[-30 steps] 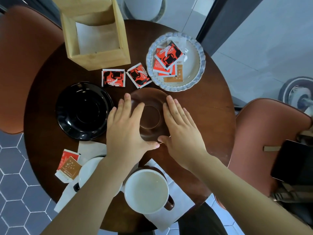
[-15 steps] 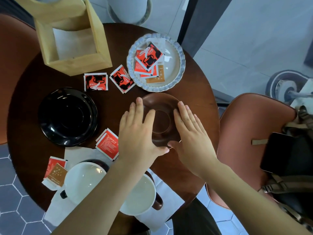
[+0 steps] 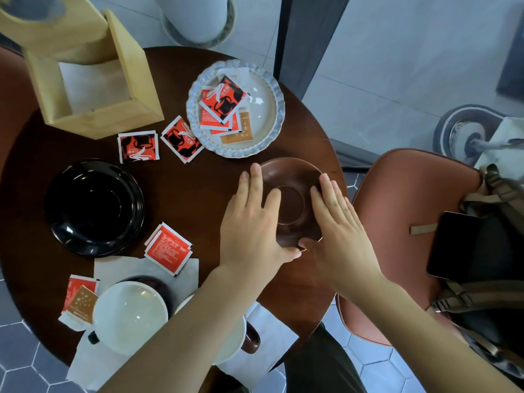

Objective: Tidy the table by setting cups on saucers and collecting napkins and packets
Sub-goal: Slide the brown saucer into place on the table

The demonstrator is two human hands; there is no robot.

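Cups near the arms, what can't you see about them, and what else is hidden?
- Head view: the left forearm covers most of the brown-handled cup.
- The white cup hides whatever dark thing sits under it.
- Wooden box: its top is blurred and cut off by the edge.
- Packets in the dish: print too small to read.

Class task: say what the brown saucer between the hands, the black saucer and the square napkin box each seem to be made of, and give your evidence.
Brown saucer: probably wood or matte-glazed ceramic; dull, even sheen.
Black saucer: likely glazed ceramic; sharp glossy highlights.
Napkin box: pale unfinished-looking wood, perhaps bamboo; faint grain, flat joined panels.
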